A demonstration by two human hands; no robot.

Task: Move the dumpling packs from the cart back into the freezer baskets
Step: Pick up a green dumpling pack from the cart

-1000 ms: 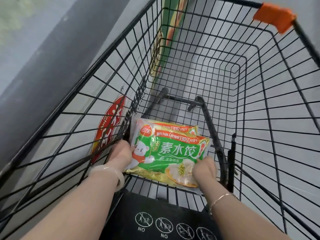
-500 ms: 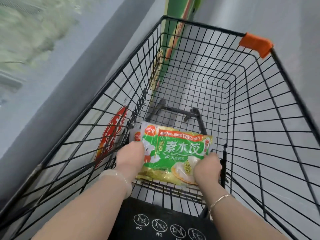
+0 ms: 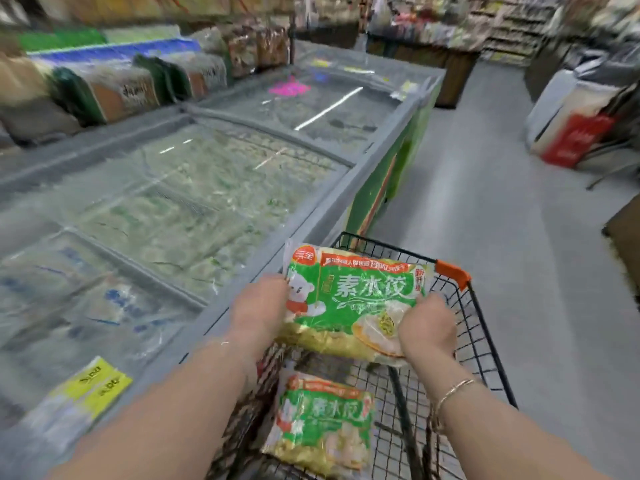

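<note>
Nearest the camera, a second dumpling pack (image 3: 320, 422) lies flat on the floor of the cart (image 3: 485, 344), directly below the raised one. Above it, both forearms reach forward over the cart. The left hand (image 3: 258, 308) grips the left edge of the held dumpling pack (image 3: 356, 299); the right hand (image 3: 427, 327) grips its lower right corner, fingers curled round the film. Each grip is closed on the pack, which is clear of the cart, face up, tilted toward the camera, its long axis running left to right between the hands. The freezer (image 3: 194, 199) stands just beside the cart on the left, so the left hand is the nearer one. Judgement: the pack must travel leftward over the freezer rim. The freezer glass appears to cover the contents; blur prevents confirming an opening or any baskets.
</note>
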